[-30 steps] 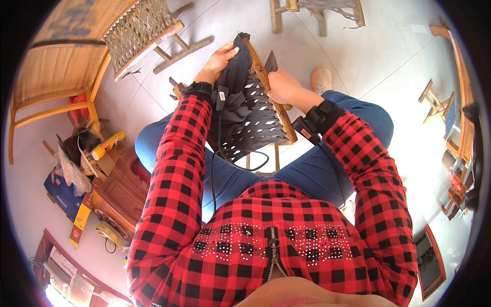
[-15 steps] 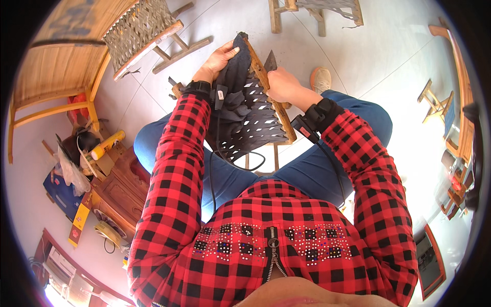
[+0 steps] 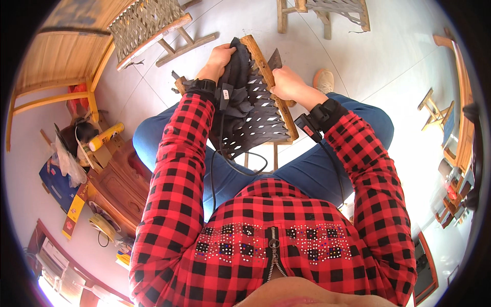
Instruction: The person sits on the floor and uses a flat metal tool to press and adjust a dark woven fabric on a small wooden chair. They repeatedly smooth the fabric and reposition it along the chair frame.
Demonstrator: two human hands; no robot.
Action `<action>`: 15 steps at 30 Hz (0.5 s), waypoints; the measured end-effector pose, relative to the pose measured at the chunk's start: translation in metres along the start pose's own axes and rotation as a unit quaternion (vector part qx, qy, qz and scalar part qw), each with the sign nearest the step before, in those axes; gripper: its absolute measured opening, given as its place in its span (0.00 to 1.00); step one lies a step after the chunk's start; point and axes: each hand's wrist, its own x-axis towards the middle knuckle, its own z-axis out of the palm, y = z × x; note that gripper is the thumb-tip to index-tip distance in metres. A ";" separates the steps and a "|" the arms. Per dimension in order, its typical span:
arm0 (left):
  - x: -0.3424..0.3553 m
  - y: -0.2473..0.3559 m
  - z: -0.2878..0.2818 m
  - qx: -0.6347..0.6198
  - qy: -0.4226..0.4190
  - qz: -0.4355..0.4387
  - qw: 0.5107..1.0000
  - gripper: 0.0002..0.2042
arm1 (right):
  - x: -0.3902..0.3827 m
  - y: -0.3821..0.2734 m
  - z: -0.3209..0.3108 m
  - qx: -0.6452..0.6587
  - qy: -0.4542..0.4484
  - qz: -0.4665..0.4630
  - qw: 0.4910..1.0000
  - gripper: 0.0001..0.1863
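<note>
Across my lap stands a small wooden stool frame with a seat woven from dark grey cloth strips, gaps showing between them. My left hand is closed on a bunched dark cloth at the far left end of the seat. The cloth hangs down over the weave. Just right of the wooden rail, my right hand is closed in a fist. A flat, pointed, blade-like grey piece sticks out above it; its lower part is hidden in the fingers.
Another woven stool stands at far left beside a wooden chair. A further stool is at the far edge. At left are a brown wooden cabinet and a yellow tube. A small folding stool stands at right.
My left hand and the cloth have shifted slightly left, baring the far end of the wooden rail. My right hand keeps its closed hold. The whole view has shifted a little.
</note>
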 end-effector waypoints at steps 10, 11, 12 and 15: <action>-0.017 0.015 0.016 -0.002 -0.055 0.068 0.996 0.12 | 0.002 0.001 0.000 -0.020 0.006 -0.011 1.000 0.16; -0.016 0.015 0.014 -0.009 -0.059 0.055 0.997 0.12 | 0.002 0.001 0.000 -0.020 0.004 -0.009 1.000 0.16; -0.014 0.014 0.012 -0.023 -0.066 0.045 0.997 0.11 | 0.003 0.001 0.000 -0.020 0.002 -0.007 1.000 0.16; -0.011 0.012 0.007 0.133 -0.027 0.065 0.989 0.11 | 0.006 0.001 0.001 -0.010 -0.004 -0.003 1.000 0.17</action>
